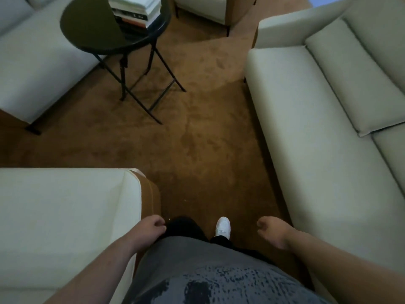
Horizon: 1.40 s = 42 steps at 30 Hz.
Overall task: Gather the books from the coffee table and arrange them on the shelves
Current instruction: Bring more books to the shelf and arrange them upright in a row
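A stack of several books (135, 12), mostly white page edges with dark covers, lies on a round black folding coffee table (87, 38) at the top left, far ahead of me. My left hand (153, 226) hangs by my hip with fingers loosely curled and holds nothing. My right hand (271, 232) hangs low on the other side, fingers also loosely curled and empty. Both hands are a long way from the books. No shelves are in view.
Brown carpet (197, 139) runs between cream sofas: one on the right (317, 139), one at the lower left (65, 211), one at the upper left (32, 62). An armchair (208, 7) stands at the top. My white shoe (223, 227) steps forward.
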### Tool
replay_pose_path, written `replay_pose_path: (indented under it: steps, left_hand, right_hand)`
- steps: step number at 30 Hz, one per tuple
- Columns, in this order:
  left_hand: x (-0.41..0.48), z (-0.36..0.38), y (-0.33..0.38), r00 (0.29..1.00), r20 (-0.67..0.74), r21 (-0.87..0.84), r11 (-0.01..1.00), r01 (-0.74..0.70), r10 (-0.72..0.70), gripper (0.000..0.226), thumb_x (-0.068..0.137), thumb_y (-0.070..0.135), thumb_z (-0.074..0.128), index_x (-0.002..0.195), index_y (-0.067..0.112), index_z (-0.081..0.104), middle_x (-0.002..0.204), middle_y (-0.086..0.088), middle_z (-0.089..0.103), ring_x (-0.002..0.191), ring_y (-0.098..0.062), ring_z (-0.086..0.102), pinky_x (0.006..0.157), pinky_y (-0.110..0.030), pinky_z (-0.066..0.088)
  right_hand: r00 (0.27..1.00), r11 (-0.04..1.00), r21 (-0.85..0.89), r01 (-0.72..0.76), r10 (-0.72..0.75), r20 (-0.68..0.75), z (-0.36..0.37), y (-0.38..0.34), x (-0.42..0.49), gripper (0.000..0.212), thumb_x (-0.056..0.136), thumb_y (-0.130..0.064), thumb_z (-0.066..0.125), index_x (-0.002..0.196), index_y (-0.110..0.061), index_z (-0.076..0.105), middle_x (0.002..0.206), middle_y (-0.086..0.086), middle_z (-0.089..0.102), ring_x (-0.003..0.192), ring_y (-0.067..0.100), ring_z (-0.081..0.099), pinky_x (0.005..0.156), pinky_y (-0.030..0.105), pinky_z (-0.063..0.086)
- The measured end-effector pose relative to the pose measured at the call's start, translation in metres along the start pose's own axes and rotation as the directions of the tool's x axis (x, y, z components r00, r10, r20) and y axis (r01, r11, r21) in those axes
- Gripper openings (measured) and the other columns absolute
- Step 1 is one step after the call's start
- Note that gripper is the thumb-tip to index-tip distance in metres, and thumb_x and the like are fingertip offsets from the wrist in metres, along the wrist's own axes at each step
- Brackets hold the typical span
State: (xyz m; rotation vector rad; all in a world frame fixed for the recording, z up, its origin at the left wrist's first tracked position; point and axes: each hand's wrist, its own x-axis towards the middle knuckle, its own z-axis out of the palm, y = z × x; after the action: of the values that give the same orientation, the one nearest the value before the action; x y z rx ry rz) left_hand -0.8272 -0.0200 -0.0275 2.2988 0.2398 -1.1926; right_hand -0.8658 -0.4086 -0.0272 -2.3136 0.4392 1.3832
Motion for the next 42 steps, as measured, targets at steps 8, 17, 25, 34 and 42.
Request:
replay_pose_path:
  steps: [8, 17, 25, 34, 42]
  left_hand:
    - [0.096, -0.095, 0.05, 0.998, -0.034, -0.106, 0.993, 0.046, -0.05, 0.017, 0.098, 0.029, 0.059, 0.114, 0.028, 0.062, 0.111, 0.008, 0.061, 0.1, -0.008, 0.058, 0.082, -0.022, 0.045]
    - [0.212, -0.24, 0.075, 0.992, -0.001, -0.118, 0.985, 0.128, -0.129, 0.009, 0.098, 0.021, 0.058, 0.097, 0.017, 0.066, 0.1, -0.004, 0.066, 0.095, -0.019, 0.062, 0.082, -0.033, 0.049]
    - [0.293, -0.38, 0.143, 0.993, -0.057, -0.103, 0.99, 0.092, -0.098, 0.007, 0.098, 0.027, 0.058, 0.102, 0.029, 0.063, 0.102, 0.006, 0.065, 0.093, -0.011, 0.062, 0.074, -0.026, 0.049]
    - [0.362, -0.43, 0.217, 0.97, -0.064, -0.25, 0.945, 0.211, -0.234, 0.006, 0.097, 0.025, 0.059, 0.099, 0.026, 0.065, 0.105, 0.004, 0.065, 0.096, -0.01, 0.061, 0.085, -0.03, 0.052]
    - [0.409, -0.49, 0.297, 0.949, -0.16, -0.384, 0.903, 0.193, -0.271, 0.009, 0.097, 0.019, 0.06, 0.104, 0.021, 0.065, 0.111, -0.001, 0.066, 0.103, -0.015, 0.06, 0.088, -0.028, 0.045]
  right_hand:
    - [1.0, 0.994, -0.106, -0.004, 0.006, 0.021, -0.12, -0.064, 0.078, 0.038, 0.101, -0.026, 0.057, 0.139, -0.021, 0.057, 0.133, 0.001, 0.062, 0.123, 0.018, 0.06, 0.103, 0.032, 0.05]
    - [0.998, 0.972, -0.227, 0.056, -0.05, 0.031, -0.302, -0.205, 0.171, 0.024, 0.103, -0.026, 0.054, 0.124, -0.02, 0.063, 0.123, 0.002, 0.064, 0.102, 0.015, 0.058, 0.081, 0.025, 0.044]
    - [0.977, 0.979, -0.051, 0.198, -0.201, -0.074, -0.432, -0.326, 0.228, 0.044, 0.101, -0.026, 0.057, 0.144, -0.016, 0.055, 0.14, 0.003, 0.061, 0.129, 0.02, 0.057, 0.104, 0.027, 0.043]
    - [0.974, 0.952, -0.213, 0.219, -0.226, -0.009, -0.565, -0.358, 0.323, 0.024, 0.096, -0.027, 0.059, 0.118, -0.019, 0.066, 0.112, 0.001, 0.066, 0.101, 0.018, 0.063, 0.085, 0.029, 0.051]
    - [0.978, 0.865, -0.457, 0.206, -0.199, 0.064, -0.669, -0.38, 0.387, 0.022, 0.103, -0.029, 0.053, 0.12, -0.021, 0.063, 0.112, -0.002, 0.06, 0.103, 0.013, 0.057, 0.091, 0.027, 0.049]
